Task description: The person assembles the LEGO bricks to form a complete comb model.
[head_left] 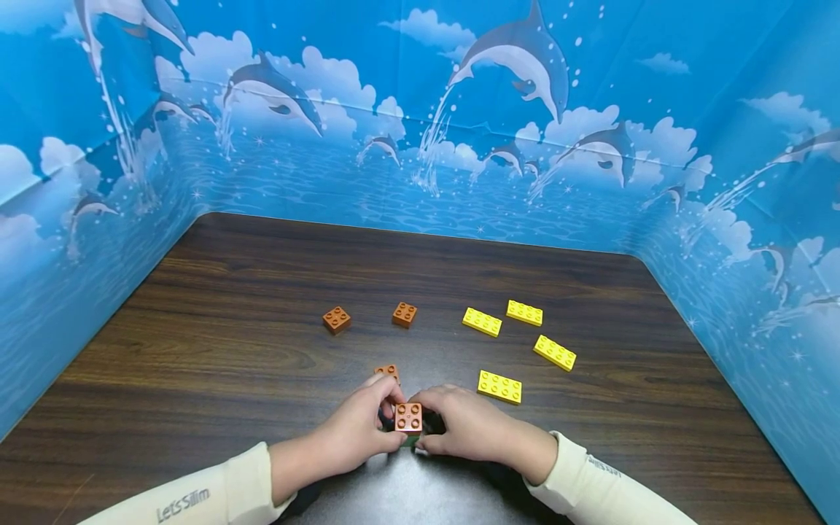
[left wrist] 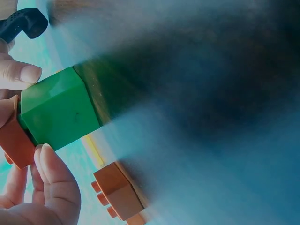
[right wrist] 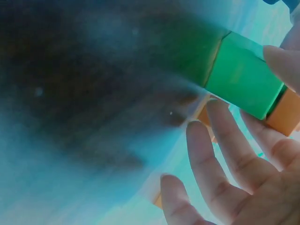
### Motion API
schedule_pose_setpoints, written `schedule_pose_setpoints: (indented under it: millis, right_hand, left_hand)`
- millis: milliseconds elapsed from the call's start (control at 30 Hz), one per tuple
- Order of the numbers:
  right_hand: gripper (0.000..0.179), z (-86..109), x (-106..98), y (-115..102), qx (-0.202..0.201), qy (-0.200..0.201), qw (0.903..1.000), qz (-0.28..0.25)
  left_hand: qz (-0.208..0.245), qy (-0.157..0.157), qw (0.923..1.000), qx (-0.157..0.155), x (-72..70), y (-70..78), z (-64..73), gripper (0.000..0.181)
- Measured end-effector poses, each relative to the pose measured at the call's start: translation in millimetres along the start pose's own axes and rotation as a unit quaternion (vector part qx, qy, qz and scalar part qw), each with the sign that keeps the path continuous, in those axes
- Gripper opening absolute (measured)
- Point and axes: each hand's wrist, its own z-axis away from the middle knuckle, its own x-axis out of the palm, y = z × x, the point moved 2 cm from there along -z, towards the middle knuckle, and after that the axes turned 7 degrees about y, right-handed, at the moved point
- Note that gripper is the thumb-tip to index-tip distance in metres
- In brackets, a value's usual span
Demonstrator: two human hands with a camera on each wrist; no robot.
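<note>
A brown brick [head_left: 408, 417] with studs on top sits on a green block [left wrist: 61, 110] at the front of the table. My left hand [head_left: 354, 430] holds the brown brick from the left, one fingertip close to the seam with the green block. From the right, my right hand [head_left: 469, 423] grips the green block, with the thumb [right wrist: 283, 65] at its edge and an index finger near the seam. The right hand's other fingers are spread in the right wrist view. Another brown brick [head_left: 388, 371] stands just behind the left hand, partly hidden by it.
Two more brown bricks, one at left [head_left: 337, 320] and one nearer the middle [head_left: 405, 314], lie farther back. Several flat yellow bricks [head_left: 500, 386] are spread to the right on the dark wooden table [head_left: 230, 292]. A blue dolphin-print curtain [head_left: 420, 160] surrounds the table's back and sides.
</note>
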Motion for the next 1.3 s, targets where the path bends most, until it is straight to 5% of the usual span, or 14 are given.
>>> schedule_pose_setpoints:
  millis: [333,700,1300]
  right_hand:
    - [0.034,12.3,-6,-6,-0.009,0.058,0.9982,0.013]
    - [0.029,15.1,0,-8,-0.025,0.103,0.9939,0.030]
    - [0.029,14.6,-1,-13,-0.058,0.106,0.9880,0.097]
  left_hand:
    - [0.001,0.014,0.9997,0.021,-1.9,-1.5,1.7,0.035]
    - [0.013,-0.006,0.9999,0.006,-2.6,-2.3,-1.6,0.035]
    - [-0.027,-0.003,0.9986,0.046,-2.7,-1.1,-0.5,0.034]
